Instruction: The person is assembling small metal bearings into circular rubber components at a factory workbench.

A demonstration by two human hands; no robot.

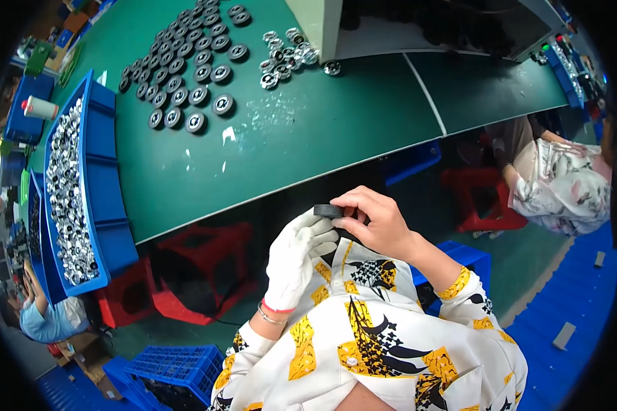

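Note:
My right hand [373, 218] is bare and pinches a small black wheel [328, 211] between thumb and fingers, its ribbed rim facing me. Beside and just below it, my left hand [296, 255], in a white glove, is cupped with its fingers stretched out; whether its fingertips touch the wheel is hard to tell. Both hands are in front of my body, short of the front edge of the green table [206, 178]. Black wheels [196, 123] with silver centres stand in rows on the table, and a cluster of shiny silver hub pieces [281, 61] lies to their right.
Blue bins [92, 205] at the left hold many shiny silver parts. A pale machine housing [322, 27] stands on the table's far side. Red stools [199, 274] and a blue crate [175, 370] are below. Other people sit at the right [555, 178] and lower left [48, 318].

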